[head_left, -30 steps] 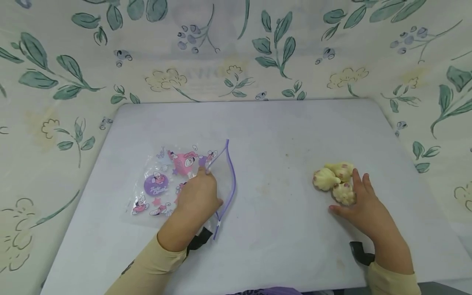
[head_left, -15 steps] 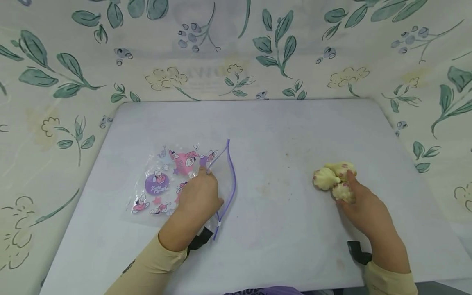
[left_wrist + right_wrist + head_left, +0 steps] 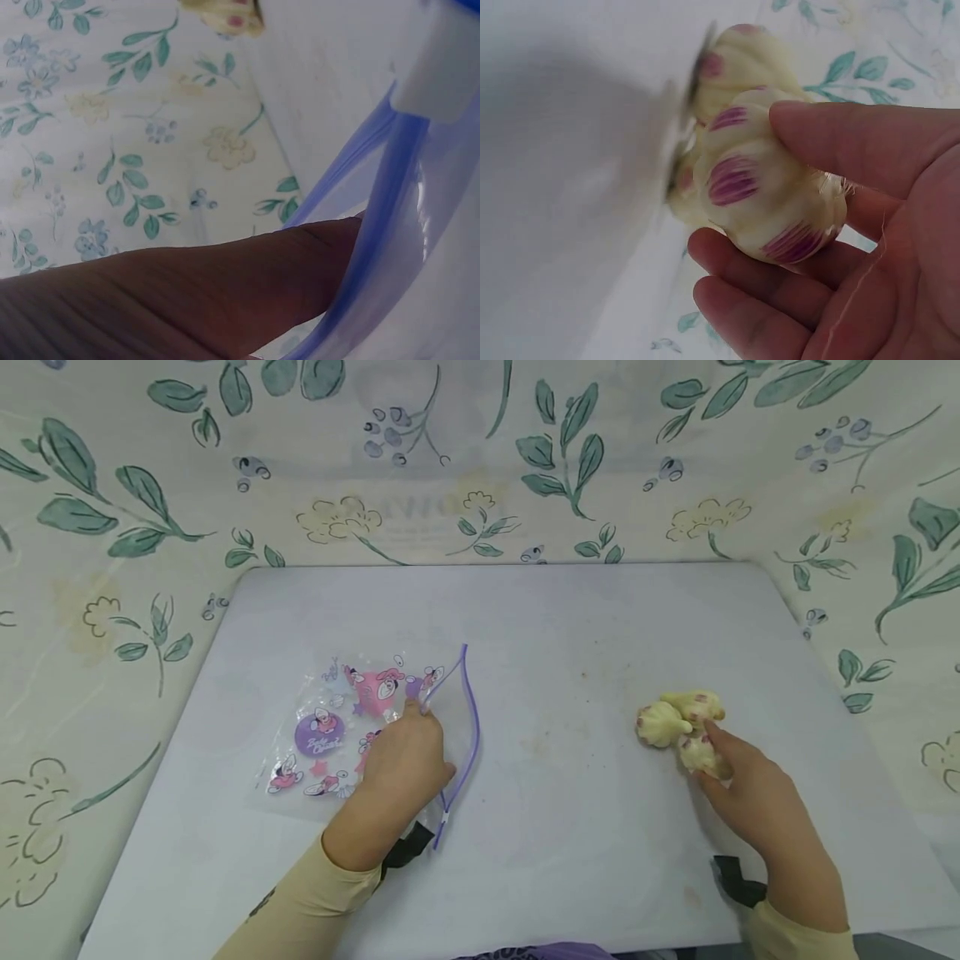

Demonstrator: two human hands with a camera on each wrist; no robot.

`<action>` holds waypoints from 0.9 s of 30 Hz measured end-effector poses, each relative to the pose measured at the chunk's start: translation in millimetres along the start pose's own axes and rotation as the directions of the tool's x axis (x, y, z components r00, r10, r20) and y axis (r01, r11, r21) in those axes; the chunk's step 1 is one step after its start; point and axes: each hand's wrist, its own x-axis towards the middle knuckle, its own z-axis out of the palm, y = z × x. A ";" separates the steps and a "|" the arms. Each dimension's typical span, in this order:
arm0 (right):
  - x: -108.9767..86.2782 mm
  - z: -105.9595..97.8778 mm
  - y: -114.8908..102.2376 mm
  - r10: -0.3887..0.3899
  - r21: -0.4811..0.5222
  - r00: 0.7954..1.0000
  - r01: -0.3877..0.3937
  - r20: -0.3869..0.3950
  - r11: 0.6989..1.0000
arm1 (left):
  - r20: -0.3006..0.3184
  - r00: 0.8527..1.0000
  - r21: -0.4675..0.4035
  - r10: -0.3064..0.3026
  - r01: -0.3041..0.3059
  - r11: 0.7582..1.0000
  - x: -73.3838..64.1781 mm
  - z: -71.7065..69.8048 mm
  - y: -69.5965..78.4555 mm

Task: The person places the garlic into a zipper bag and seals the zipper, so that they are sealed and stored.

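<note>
A clear plastic zip bag [image 3: 318, 739] with pink and purple cartoon prints lies flat on the left of the table. My left hand [image 3: 401, 768] holds it near its mouth, where two purple zip strips [image 3: 474, 727] bow apart. In the left wrist view the thumb [image 3: 285, 262] passes behind a strip. Over on the right, my right hand [image 3: 753, 802] grips a pale yellow garlic bulb [image 3: 754, 184] with purple-pink streaks, between thumb and fingers. Two more garlic bulbs sit close against it, one at left [image 3: 660, 725] and one behind [image 3: 697, 703].
The white tabletop [image 3: 555, 843] bears small specks and stains. Leaf-and-flower patterned cloth [image 3: 465, 477] rises behind it and along both sides. A black strap [image 3: 738, 881] hangs at the right wrist and another strap [image 3: 408, 845] at the left.
My right thumb and fingers have closed in from beside the front garlic bulb to grip it, and it has shifted slightly. The left hand and bag stay put.
</note>
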 end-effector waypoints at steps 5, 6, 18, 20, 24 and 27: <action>-5.4 -5.3 -7.9 -0.042 0.017 0.999 0.043 -0.011 0.999 | 0.002 1.000 -0.006 -0.002 0.002 1.000 -0.1 -0.2 0.3; -6.1 -5.8 -10.3 -0.051 0.025 0.999 0.051 -0.009 0.998 | 0.002 1.000 -0.009 -0.002 0.002 1.000 -0.1 -0.2 0.3; -4.4 -4.3 -38.1 -0.227 0.045 0.970 0.231 -0.089 0.972 | 0.018 1.000 -0.018 -0.008 0.008 1.000 -0.2 0.5 0.3; -4.7 -4.8 -40.8 -0.238 0.040 0.967 0.242 -0.097 0.969 | 0.020 1.000 -0.021 -0.009 0.009 1.000 -0.3 0.5 0.2; -4.0 -4.9 -45.7 -0.264 0.028 0.958 0.269 -0.115 0.963 | 0.020 1.000 -0.025 -0.012 0.013 1.000 -0.4 0.1 -0.7; -3.2 -3.3 -51.0 -0.286 0.021 0.950 0.291 -0.128 0.956 | 0.021 1.000 -0.033 -0.014 0.015 0.999 -0.7 -0.3 -1.6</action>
